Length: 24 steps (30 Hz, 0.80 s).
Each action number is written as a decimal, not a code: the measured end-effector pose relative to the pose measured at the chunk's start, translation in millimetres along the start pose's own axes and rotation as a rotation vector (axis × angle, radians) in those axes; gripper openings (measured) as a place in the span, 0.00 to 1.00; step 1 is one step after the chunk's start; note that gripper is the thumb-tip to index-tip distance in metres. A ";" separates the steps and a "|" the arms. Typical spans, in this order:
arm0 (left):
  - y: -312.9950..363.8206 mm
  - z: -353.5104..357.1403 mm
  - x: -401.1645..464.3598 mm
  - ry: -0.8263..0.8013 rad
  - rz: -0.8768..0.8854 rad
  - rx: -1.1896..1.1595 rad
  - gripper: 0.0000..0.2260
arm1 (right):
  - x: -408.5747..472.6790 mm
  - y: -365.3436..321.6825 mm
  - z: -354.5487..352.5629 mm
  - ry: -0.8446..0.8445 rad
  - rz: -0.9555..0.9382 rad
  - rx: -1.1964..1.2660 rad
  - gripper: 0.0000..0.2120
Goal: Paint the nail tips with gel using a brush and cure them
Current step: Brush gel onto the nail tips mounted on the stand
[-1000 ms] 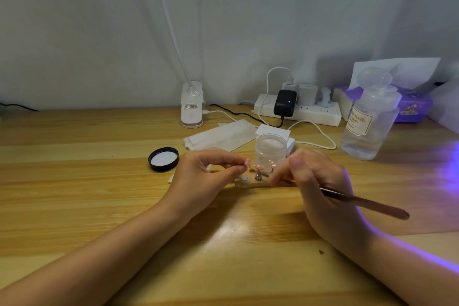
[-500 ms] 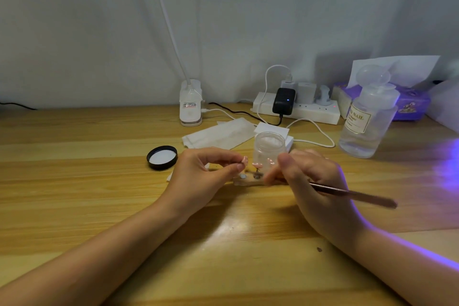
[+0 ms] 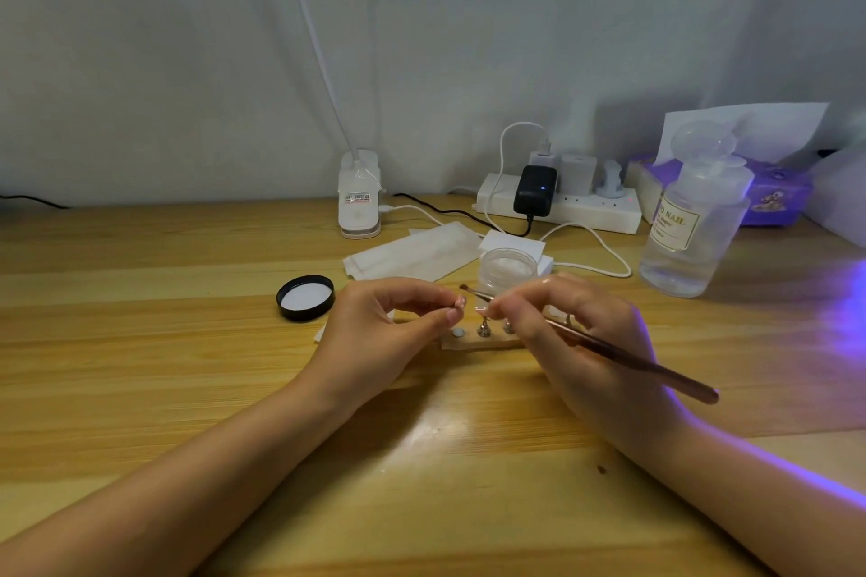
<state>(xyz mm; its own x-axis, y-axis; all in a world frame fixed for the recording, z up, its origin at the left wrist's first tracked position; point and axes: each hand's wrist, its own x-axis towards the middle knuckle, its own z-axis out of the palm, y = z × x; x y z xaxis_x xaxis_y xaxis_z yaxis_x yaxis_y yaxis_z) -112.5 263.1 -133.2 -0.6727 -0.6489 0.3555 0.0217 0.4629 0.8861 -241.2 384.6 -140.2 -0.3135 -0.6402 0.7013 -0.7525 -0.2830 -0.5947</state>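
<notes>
My left hand (image 3: 375, 333) pinches a small pink nail tip (image 3: 460, 303) between thumb and forefinger, just above a wooden holder block (image 3: 473, 343) with small metal stands. My right hand (image 3: 576, 342) grips a thin brown brush (image 3: 623, 356); its bristle end (image 3: 465, 288) points left and sits right at the nail tip. An open clear gel jar (image 3: 508, 269) stands directly behind the holder. Its black lid (image 3: 305, 297) lies upside down to the left.
A clear "NAIL" pump bottle (image 3: 689, 230) stands at the right. Behind are a white power strip (image 3: 562, 201) with a black charger, a white clip lamp base (image 3: 359, 201), white wipes (image 3: 412, 251) and a purple tissue box (image 3: 773, 197). Purple light falls from the right edge.
My right hand turned the brush so its bristle end swung up and left to the nail tip. My left hand lifted the nail tip slightly off the holder.
</notes>
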 end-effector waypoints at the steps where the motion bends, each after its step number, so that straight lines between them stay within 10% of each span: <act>1: 0.1 0.1 0.1 -0.002 0.000 0.001 0.08 | -0.3 0.1 0.5 -0.007 -0.022 -0.024 0.15; 24: -0.8 0.1 0.1 0.006 -0.012 -0.013 0.09 | -2.2 0.5 0.0 0.006 -0.043 -0.004 0.17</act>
<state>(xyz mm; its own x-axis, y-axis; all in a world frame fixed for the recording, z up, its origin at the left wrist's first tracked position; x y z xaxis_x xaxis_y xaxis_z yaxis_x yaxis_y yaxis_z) -112.7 262.7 -134.0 -0.6684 -0.6582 0.3463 0.0233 0.4469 0.8943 -240.8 385.9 -142.1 -0.2841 -0.6230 0.7288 -0.7678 -0.3074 -0.5621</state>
